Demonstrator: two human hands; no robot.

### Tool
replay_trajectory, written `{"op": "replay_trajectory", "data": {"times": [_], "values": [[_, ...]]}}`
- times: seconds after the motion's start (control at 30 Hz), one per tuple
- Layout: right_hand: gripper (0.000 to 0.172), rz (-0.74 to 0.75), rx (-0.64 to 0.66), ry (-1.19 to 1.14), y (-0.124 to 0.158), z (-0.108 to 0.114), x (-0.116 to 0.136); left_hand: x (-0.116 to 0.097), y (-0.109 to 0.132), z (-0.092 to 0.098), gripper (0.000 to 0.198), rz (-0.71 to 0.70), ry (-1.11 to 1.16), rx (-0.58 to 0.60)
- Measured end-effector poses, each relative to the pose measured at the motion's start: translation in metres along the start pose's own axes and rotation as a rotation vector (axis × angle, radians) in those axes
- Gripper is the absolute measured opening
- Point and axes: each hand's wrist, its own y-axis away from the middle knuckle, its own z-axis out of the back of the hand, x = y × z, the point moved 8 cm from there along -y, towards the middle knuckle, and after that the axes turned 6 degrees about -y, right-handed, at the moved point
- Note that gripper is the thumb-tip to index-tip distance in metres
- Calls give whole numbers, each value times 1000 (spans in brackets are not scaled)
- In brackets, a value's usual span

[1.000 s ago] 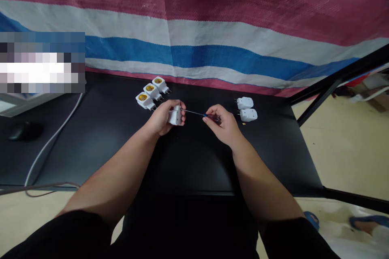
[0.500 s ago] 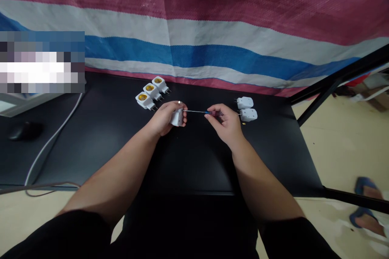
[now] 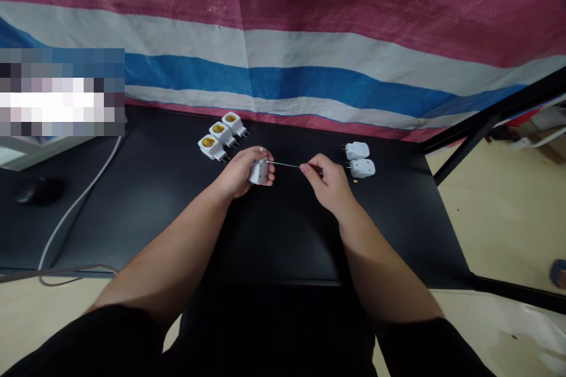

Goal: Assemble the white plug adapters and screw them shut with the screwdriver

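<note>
White lamp socket point(image 3: 259, 172) in left hand point(image 3: 239, 173), screwdriver point(image 3: 285, 164) in right hand point(image 3: 326, 181)

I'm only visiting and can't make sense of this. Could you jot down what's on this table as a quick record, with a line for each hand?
left hand: grips a white plug housing
right hand: pinches a screwdriver, its thin steel shaft reaching the housing
left of the hands: three white plug-in lamp sockets with yellow centres
right of the hands: two white plug units, a small brass part beside them
surface: black table
behind: striped woven tarp
far left: computer mouse
</note>
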Motion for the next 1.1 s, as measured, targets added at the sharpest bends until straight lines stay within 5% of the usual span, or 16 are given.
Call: {"op": "replay_trajectory", "data": {"times": [0.1, 0.2, 0.43, 0.63, 0.9, 1.1], "values": [[46, -15, 56, 14, 0, -4, 2, 0, -1, 0, 25, -9, -6, -1], [34, -3, 110, -13, 1, -9, 4, 1, -1, 1, 27, 4, -11, -12], [47, -51, 46, 24, -1, -3, -4, -5, 3, -1, 33, -88, -196, 5], [32, -30, 112, -72, 1, -5, 0, -5, 1, 8, 33, -118, -273, -18], [63, -237, 65, -144, -2, -7, -33, -10, 5, 5, 27, -244, -340, 28], [47, -101, 110, -234, -5, -6, -19, -11, 5, 7, 39, -243, -309, 62]]}}
